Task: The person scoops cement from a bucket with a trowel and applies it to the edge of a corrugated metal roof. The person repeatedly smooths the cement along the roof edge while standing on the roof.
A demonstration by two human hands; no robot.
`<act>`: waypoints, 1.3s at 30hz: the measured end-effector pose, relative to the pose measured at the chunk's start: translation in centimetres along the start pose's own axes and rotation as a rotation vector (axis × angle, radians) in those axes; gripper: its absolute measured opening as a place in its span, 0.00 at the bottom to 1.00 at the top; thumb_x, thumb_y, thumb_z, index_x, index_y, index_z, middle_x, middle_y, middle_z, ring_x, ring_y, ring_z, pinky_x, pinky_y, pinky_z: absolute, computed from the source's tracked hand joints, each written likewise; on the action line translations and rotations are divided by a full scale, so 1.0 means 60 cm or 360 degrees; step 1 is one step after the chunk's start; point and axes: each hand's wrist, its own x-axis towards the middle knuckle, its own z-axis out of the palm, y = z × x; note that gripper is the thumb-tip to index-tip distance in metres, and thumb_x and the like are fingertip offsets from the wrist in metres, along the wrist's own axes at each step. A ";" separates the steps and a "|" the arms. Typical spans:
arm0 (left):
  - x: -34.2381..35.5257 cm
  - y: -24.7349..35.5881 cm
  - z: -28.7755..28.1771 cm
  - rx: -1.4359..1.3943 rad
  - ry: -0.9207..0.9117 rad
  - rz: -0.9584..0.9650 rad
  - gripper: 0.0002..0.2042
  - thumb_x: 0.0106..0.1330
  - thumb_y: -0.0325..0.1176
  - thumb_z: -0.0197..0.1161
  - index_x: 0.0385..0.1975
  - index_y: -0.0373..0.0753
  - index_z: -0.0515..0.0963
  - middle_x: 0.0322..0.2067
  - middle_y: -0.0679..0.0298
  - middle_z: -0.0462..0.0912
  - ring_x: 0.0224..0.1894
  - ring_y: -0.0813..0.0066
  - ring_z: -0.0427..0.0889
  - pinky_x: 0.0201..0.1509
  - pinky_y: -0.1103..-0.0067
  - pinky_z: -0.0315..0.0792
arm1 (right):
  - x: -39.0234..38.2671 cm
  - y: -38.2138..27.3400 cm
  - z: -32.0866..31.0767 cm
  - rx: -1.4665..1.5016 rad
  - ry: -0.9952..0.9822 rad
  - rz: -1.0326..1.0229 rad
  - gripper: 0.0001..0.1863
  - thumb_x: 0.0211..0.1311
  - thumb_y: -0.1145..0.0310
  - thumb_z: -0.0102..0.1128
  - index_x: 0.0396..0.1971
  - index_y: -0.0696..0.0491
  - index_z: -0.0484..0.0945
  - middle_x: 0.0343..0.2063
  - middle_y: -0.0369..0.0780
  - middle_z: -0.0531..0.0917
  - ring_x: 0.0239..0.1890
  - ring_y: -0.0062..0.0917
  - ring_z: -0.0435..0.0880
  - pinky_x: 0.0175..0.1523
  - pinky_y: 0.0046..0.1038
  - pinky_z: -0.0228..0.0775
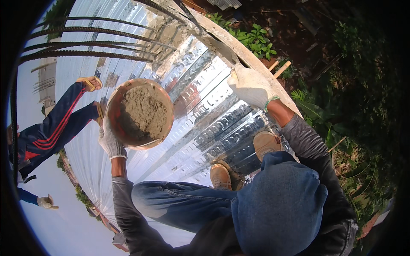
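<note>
My left hand (112,138), in a pale knit glove, grips the side of a round reddish-brown bucket (171,117). Wet grey mortar (145,109) fills much of the bucket, which is held above the shiny ribbed metal decking (183,149). In a similar glove, my right hand (252,85) is closed at the pale slab edge. A thin dark blade, seemingly a trowel (228,50), projects from its fingers along that edge. The fist hides the handle.
Several steel bars (94,30) jut across the upper left. A co-worker's legs (55,123) stand on the decking at the left; a gloved hand (47,202) shows lower down. Beyond the slab edge (273,81), wooden pegs (282,69) stick out over lower ground with plants (256,40).
</note>
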 end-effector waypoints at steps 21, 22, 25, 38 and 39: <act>0.004 0.001 0.016 0.0016 -0.0046 0.0032 0.18 0.81 0.43 0.69 0.51 0.30 0.87 0.43 0.62 0.90 0.41 0.77 0.86 0.49 0.77 0.81 | 0.057 0.025 0.006 -0.0167 0.0196 -0.0332 0.17 0.70 0.59 0.61 0.47 0.58 0.85 0.34 0.53 0.88 0.39 0.52 0.90 0.47 0.49 0.82; 0.001 0.004 0.022 0.0030 -0.0018 0.0028 0.18 0.81 0.43 0.69 0.50 0.30 0.87 0.43 0.63 0.90 0.41 0.77 0.85 0.48 0.77 0.81 | 0.044 0.033 0.026 -0.0053 0.0386 -0.0503 0.17 0.71 0.60 0.63 0.48 0.58 0.84 0.36 0.54 0.88 0.42 0.52 0.90 0.49 0.48 0.82; -0.013 0.024 0.028 0.0024 -0.0065 0.0103 0.17 0.82 0.43 0.68 0.51 0.31 0.87 0.42 0.63 0.90 0.41 0.77 0.86 0.47 0.77 0.81 | 0.008 0.017 0.033 -0.0202 0.0426 -0.0587 0.18 0.70 0.61 0.65 0.52 0.57 0.82 0.38 0.52 0.89 0.43 0.49 0.91 0.49 0.47 0.83; -0.015 0.035 0.047 0.0051 -0.0029 0.0031 0.17 0.81 0.40 0.70 0.50 0.29 0.87 0.42 0.60 0.91 0.41 0.75 0.87 0.48 0.77 0.82 | 0.026 0.089 0.099 -0.0226 0.0628 -0.0656 0.15 0.70 0.57 0.61 0.41 0.53 0.85 0.40 0.49 0.90 0.40 0.49 0.89 0.44 0.50 0.80; -0.015 0.051 0.010 0.0061 0.0045 0.0044 0.17 0.81 0.41 0.70 0.50 0.29 0.87 0.42 0.60 0.91 0.41 0.75 0.87 0.48 0.77 0.82 | 0.029 0.073 0.141 -0.0198 0.0749 -0.0813 0.15 0.70 0.57 0.61 0.41 0.53 0.85 0.41 0.48 0.90 0.41 0.48 0.90 0.45 0.50 0.80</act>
